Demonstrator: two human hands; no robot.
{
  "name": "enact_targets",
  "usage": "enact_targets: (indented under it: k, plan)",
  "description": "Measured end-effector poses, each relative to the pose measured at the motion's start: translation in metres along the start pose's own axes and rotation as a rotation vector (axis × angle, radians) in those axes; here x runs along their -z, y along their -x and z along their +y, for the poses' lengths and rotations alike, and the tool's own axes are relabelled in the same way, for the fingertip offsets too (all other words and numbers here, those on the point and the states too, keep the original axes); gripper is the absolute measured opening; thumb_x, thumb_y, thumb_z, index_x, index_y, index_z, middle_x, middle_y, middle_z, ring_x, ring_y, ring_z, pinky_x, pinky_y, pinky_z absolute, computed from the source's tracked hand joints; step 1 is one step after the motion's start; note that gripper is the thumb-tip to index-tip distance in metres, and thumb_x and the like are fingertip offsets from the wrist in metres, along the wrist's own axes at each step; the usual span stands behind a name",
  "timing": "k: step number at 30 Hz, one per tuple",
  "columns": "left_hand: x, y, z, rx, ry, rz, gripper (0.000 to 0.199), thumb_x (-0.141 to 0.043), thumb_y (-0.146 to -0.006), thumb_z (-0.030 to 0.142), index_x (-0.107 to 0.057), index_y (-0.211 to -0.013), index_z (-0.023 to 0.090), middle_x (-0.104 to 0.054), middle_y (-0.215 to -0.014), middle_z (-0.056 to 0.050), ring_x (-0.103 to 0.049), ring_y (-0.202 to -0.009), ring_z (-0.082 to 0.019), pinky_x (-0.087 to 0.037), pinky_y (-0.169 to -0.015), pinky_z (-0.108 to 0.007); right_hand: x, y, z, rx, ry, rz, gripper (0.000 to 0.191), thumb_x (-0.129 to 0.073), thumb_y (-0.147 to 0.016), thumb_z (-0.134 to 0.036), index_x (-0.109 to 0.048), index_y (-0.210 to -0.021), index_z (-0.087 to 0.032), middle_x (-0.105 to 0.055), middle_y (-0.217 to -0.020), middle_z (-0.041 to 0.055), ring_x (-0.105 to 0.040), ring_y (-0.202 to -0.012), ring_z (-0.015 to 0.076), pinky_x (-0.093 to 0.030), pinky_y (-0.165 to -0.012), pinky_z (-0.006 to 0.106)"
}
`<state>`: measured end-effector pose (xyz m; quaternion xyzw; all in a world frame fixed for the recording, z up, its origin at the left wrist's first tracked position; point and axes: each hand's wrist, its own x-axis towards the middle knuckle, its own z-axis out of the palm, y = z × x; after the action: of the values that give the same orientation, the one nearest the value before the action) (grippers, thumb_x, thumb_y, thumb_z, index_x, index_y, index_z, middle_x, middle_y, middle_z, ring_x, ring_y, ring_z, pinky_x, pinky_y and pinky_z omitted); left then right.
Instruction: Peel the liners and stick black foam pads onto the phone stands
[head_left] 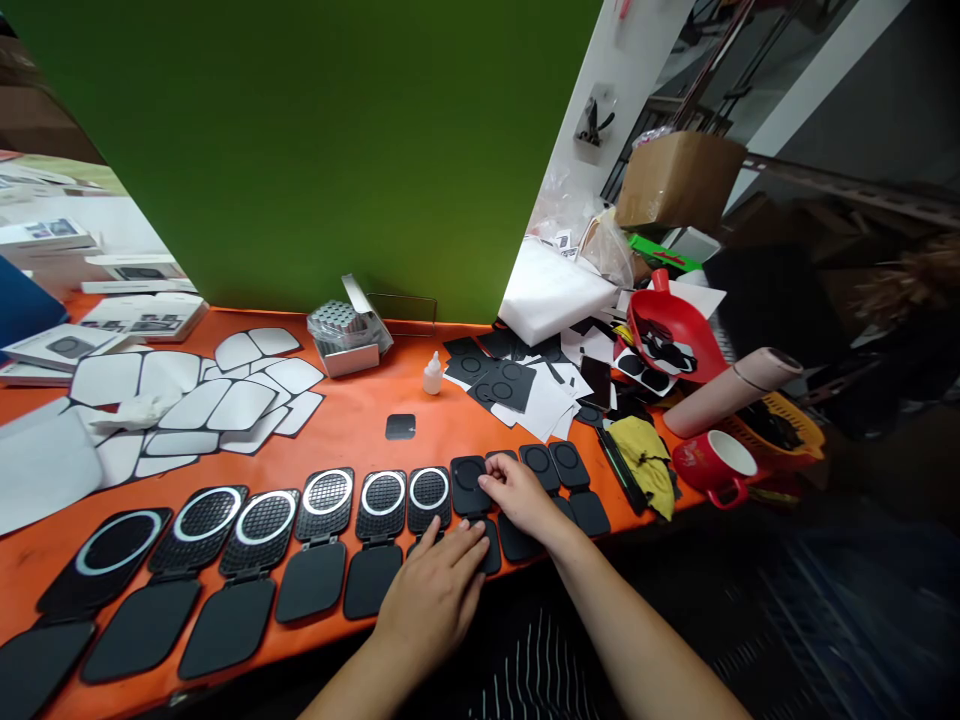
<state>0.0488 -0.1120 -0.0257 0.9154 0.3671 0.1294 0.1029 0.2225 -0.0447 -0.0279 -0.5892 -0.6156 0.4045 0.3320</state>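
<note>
Matte black on an orange-covered desk [352,410]: a hinged, dark-ringed panel [468,475] lying flat by the front edge, right of that edge's middle, long axis running toward the back edge. Right hand [517,492] nearer the upper half, thumb and fingertips bunched narrow at its right side; whether gripping anything, impossible to tell. Left hand [442,575] palm down, fingers extended partly over the lower half, apparently holding nothing. Upper half just left of the right fingertips, beyond the left ones; white-ringed panels [430,488] toward the left front corner, dark-ringed neighbours [566,462] toward the right.
</note>
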Motion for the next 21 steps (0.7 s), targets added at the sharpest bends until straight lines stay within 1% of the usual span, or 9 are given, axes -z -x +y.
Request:
enact_targets:
  k: [6, 11, 13, 15, 18, 20, 21]
  plan:
    - [-0.001, 0.0, -0.001, 0.007, 0.018, -0.014, 0.04, -0.035, -0.084, 0.019, -0.044, -0.122, 0.023, -0.048, -0.128, -0.002, -0.046, -0.115, -0.02, -0.033, -0.098, -0.049, -0.001, 0.0, 0.001, 0.025, 0.097, 0.003, 0.007, -0.047, -0.076, -0.023, -0.051, -0.078, -0.018, -0.056, -0.072, -0.0013, -0.052, -0.066, 0.0119, -0.04, -0.061, 0.022]
    - [-0.001, -0.001, -0.002, 0.013, 0.041, -0.021, 0.039, -0.036, -0.084, 0.02, -0.045, -0.122, 0.023, -0.048, -0.128, -0.002, -0.046, -0.115, -0.02, -0.032, -0.099, -0.049, -0.002, 0.001, -0.002, 0.051, 0.221, 0.01, 0.008, -0.045, -0.079, -0.023, -0.052, -0.08, -0.019, -0.058, -0.074, 0.0, -0.052, -0.067, 0.0127, -0.04, -0.063, 0.023]
    - [0.0, -0.001, -0.002, 0.011, 0.049, -0.023, 0.039, -0.037, -0.084, 0.021, -0.045, -0.122, 0.023, -0.048, -0.128, -0.003, -0.046, -0.115, -0.02, -0.033, -0.099, -0.049, -0.003, 0.003, -0.005, 0.065, 0.287, 0.021, 0.008, -0.045, -0.08, -0.023, -0.052, -0.08, -0.019, -0.058, -0.075, 0.0014, -0.052, -0.071, 0.0147, -0.039, -0.066, 0.025]
    - [0.0, -0.001, -0.002, 0.009, 0.052, -0.024, 0.038, -0.037, -0.084, 0.021, -0.046, -0.121, 0.023, -0.049, -0.127, -0.003, -0.046, -0.114, -0.02, -0.033, -0.099, -0.048, -0.005, 0.006, -0.007, 0.085, 0.352, 0.039, 0.01, -0.044, -0.08, -0.022, -0.053, -0.08, -0.019, -0.058, -0.078, 0.0038, -0.051, -0.08, 0.018, -0.037, -0.074, 0.03]
    - [0.0, 0.0, -0.002, 0.007, 0.044, -0.025, 0.038, -0.037, -0.084, 0.02, -0.047, -0.121, 0.023, -0.05, -0.126, -0.003, -0.047, -0.114, -0.02, -0.035, -0.098, -0.047, -0.009, 0.008, -0.011, 0.139, 0.585, 0.101, 0.014, -0.045, -0.082, -0.03, -0.054, -0.084, -0.019, -0.057, -0.088, 0.0074, -0.046, -0.092, 0.0232, -0.03, -0.085, 0.039]
    - [0.0, 0.0, -0.002, -0.001, 0.038, -0.022, 0.038, -0.037, -0.084, 0.019, -0.047, -0.12, 0.024, -0.05, -0.126, -0.002, -0.048, -0.113, -0.019, -0.037, -0.098, -0.045, -0.011, 0.002, -0.012, 0.133, 0.766, 0.16, 0.023, -0.047, -0.081, -0.04, -0.054, -0.09, -0.019, -0.056, -0.092, 0.0085, -0.044, -0.094, 0.0252, -0.028, -0.086, 0.042]
    - [0.0, 0.0, -0.002, -0.006, 0.034, -0.017, 0.038, -0.037, -0.084, 0.019, -0.047, -0.121, 0.024, -0.05, -0.126, -0.001, -0.048, -0.113, -0.019, -0.038, -0.097, -0.045, -0.012, -0.003, -0.013, 0.105, 0.826, 0.182, 0.027, -0.048, -0.08, -0.044, -0.053, -0.092, -0.019, -0.055, -0.093, 0.0089, -0.044, -0.094, 0.0256, -0.028, -0.086, 0.043]
